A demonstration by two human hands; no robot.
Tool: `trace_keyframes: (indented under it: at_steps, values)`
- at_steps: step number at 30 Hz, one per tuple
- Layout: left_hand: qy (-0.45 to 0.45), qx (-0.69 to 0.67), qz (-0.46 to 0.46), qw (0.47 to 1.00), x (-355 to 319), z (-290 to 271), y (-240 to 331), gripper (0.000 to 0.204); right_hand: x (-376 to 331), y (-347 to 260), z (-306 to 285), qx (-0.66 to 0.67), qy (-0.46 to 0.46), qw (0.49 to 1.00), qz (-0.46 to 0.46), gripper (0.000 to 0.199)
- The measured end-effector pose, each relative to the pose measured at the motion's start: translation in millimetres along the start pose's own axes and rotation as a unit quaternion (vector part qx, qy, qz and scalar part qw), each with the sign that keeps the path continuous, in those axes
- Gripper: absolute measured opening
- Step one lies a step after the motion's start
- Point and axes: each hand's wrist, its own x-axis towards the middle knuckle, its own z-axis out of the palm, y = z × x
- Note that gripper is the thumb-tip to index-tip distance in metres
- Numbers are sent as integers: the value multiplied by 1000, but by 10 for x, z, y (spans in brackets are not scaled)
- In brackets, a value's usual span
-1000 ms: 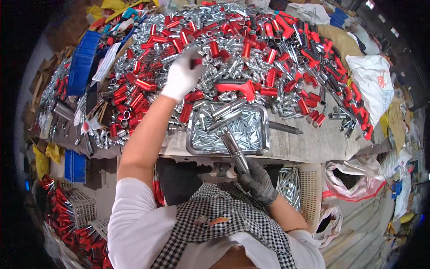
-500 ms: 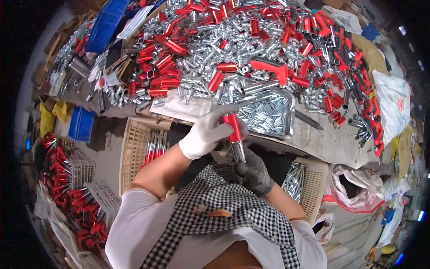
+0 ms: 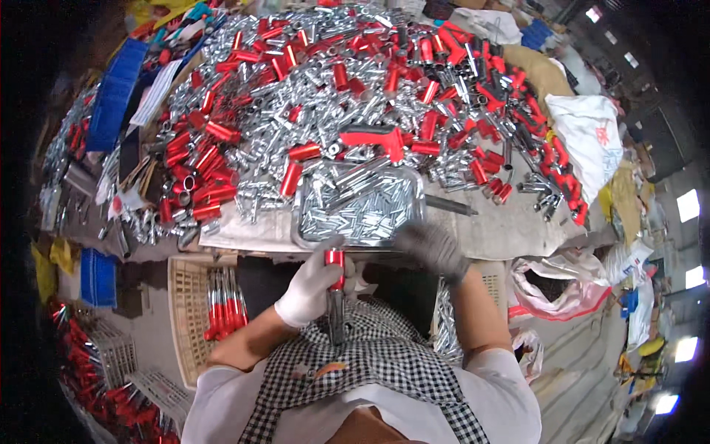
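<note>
My left hand (image 3: 305,294), in a white glove, is closed around a red and silver metal tube (image 3: 337,314). The tube points down in front of my checked apron, its silver end toward me. My right hand (image 3: 435,253), in a grey glove, is at the near right corner of a metal tray (image 3: 420,194). Motion blurs its fingers, so whether they hold anything cannot be made out. Inside the tray lie many short silver pins (image 3: 362,220) and some longer silver tubes. A red and black pistol-shaped handle (image 3: 373,137) rests at the tray's far edge.
Loose silver parts (image 3: 259,111) and red tubes (image 3: 214,194) heap across the table. Red-black handles line its right side. Below the front edge, a cream basket (image 3: 185,325) holds red-and-silver rods at left. A white bag (image 3: 584,140) lies far right; an open sack (image 3: 558,288) stands below.
My right hand has left the tube and moved right and forward to the tray. The left hand keeps the tube, held lower toward me. The whole view has shifted.
</note>
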Motion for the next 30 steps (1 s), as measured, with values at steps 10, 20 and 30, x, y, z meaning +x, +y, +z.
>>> trace_keyframes:
  at_steps: [10, 20, 30]
  values:
    - [-81, 4, -110, 991, 15, -50, -105, 42, 1236, 1188, -776, -110, 269, 918, 271, 64]
    - [-55, 60, -115, 990, -48, 85, -67, 36, 1066, 1501, -702, -283, 264, 920, 66, 49]
    - [-24, 114, -87, 989, -47, 167, -50, 23, 934, 1057, -845, -465, 102, 878, 43, 42]
